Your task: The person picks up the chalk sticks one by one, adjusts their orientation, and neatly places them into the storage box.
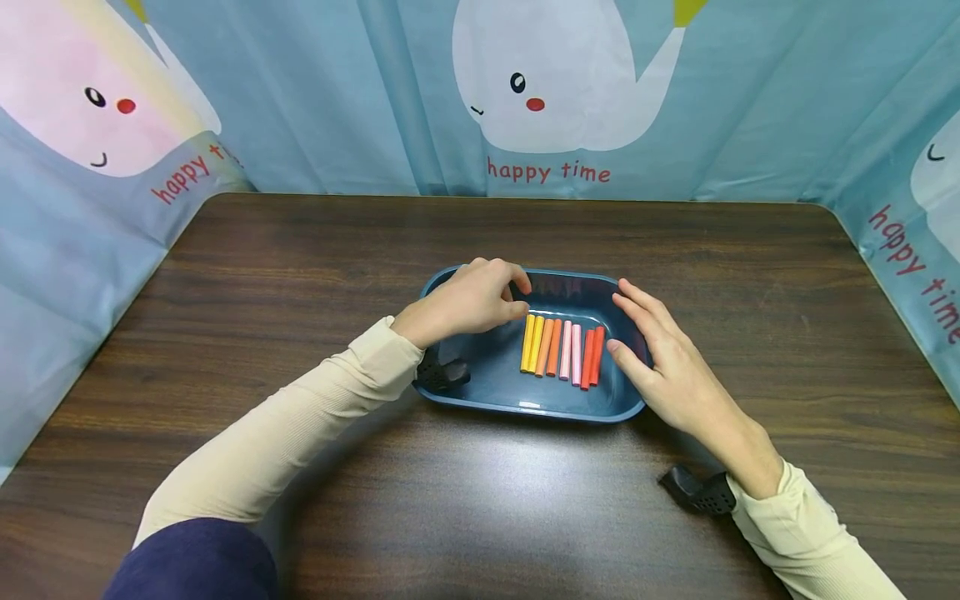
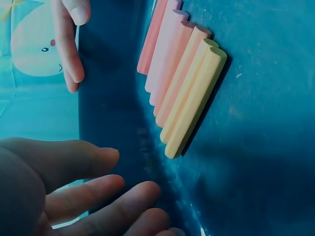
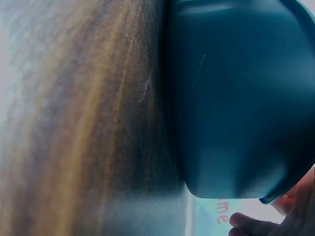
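Observation:
Slender coloured sticks (image 1: 562,350), like chalk or crayons, lie side by side in a blue tray (image 1: 480,383). From left to right they run yellow, orange, pink and red. My left hand (image 1: 476,300) hovers over the tray's back left part, its fingers loosely bent and nothing between them. The left wrist view shows its fingertips apart from the yellow sticks (image 2: 197,103). At the tray's right end is my right hand (image 1: 667,367), fingers spread over the rim and thumb near the red sticks (image 1: 592,358). In the right wrist view the tray's outer wall (image 3: 236,108) hides most of that hand.
Under the tray is a dark wood-grain table (image 1: 337,267). A blue curtain (image 1: 315,100) with printed whales hangs behind it and along its sides. Black wrist cameras (image 1: 697,492) are strapped beneath both wrists.

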Action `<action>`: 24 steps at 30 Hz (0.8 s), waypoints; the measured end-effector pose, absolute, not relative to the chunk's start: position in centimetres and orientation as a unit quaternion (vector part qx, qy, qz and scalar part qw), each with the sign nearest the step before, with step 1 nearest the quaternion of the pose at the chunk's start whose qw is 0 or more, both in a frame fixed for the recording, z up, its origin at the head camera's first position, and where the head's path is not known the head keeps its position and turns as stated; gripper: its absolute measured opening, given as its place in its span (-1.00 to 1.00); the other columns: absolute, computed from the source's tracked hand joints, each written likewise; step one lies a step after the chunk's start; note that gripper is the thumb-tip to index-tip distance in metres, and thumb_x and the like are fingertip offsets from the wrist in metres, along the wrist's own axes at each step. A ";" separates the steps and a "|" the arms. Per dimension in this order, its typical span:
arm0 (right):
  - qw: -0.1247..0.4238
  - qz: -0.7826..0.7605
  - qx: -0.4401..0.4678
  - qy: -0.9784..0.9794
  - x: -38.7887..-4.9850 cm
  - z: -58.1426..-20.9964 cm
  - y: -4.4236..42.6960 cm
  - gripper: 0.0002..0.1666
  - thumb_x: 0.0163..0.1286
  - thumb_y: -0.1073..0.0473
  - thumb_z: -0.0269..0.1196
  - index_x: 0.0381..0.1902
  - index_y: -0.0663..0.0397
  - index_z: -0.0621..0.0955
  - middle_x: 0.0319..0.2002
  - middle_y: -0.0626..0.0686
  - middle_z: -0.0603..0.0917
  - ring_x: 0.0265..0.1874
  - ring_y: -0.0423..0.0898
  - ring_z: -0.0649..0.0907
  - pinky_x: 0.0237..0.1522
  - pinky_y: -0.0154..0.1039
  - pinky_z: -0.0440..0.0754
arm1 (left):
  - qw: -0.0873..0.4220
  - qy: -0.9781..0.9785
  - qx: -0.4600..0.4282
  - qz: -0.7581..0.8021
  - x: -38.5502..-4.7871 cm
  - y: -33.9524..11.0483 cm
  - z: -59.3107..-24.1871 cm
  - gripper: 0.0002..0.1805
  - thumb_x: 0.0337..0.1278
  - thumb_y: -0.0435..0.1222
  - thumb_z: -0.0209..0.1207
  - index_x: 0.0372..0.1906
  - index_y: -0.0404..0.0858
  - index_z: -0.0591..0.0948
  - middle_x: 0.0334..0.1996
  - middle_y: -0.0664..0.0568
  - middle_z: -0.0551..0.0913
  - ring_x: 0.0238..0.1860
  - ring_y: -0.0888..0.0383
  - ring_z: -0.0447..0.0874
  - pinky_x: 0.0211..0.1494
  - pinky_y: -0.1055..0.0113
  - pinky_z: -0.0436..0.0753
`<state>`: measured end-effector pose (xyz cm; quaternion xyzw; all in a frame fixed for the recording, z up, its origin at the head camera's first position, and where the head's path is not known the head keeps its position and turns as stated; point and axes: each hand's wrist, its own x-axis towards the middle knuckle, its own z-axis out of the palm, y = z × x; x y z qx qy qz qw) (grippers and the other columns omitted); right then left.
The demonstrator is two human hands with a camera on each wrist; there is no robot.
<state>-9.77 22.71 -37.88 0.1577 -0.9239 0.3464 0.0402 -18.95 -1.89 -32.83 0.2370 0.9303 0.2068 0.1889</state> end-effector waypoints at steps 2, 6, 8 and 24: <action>0.040 0.345 0.159 -0.924 -9.9 -37.8 22.7 -0.30 0.47 0.12 0.14 0.49 0.15 0.26 0.56 0.04 0.14 0.49 0.16 0.25 0.32 0.35 0.30 | 0.176 0.930 0.239 0.219 -18.9 -2.3 -32.6 -0.64 0.34 -0.20 0.20 0.16 -0.23 0.60 -0.32 0.01 0.72 -0.36 0.15 0.65 -0.26 0.31 0.57; 0.038 0.341 0.164 -0.925 -10.1 -37.8 22.6 -0.30 0.47 0.11 0.14 0.49 0.16 0.26 0.56 0.04 0.14 0.49 0.15 0.25 0.32 0.35 0.30 | 0.154 0.931 0.232 0.235 -18.9 -3.2 -32.1 -0.66 0.34 -0.22 0.19 0.14 -0.22 0.60 -0.37 0.02 0.72 -0.46 0.15 0.60 -0.30 0.31 0.53; 0.036 0.340 0.167 -0.925 -10.2 -37.8 22.6 -0.29 0.47 0.10 0.15 0.49 0.16 0.26 0.56 0.05 0.14 0.49 0.16 0.24 0.33 0.35 0.30 | 0.145 0.933 0.225 0.241 -18.8 -3.7 -31.9 -0.67 0.34 -0.22 0.18 0.14 -0.21 0.61 -0.37 0.03 0.71 -0.48 0.15 0.58 -0.30 0.31 0.52; 0.028 0.329 0.174 -0.928 -10.5 -37.2 23.8 -0.20 0.45 -0.03 0.21 0.53 0.06 0.22 0.56 0.06 0.14 0.51 0.14 0.20 0.36 0.35 0.24 | 0.030 0.940 0.206 0.270 -19.4 -7.9 -30.9 -0.72 0.33 -0.24 0.13 0.08 -0.15 0.62 -0.23 0.04 0.73 -0.28 0.14 0.65 -0.18 0.25 0.57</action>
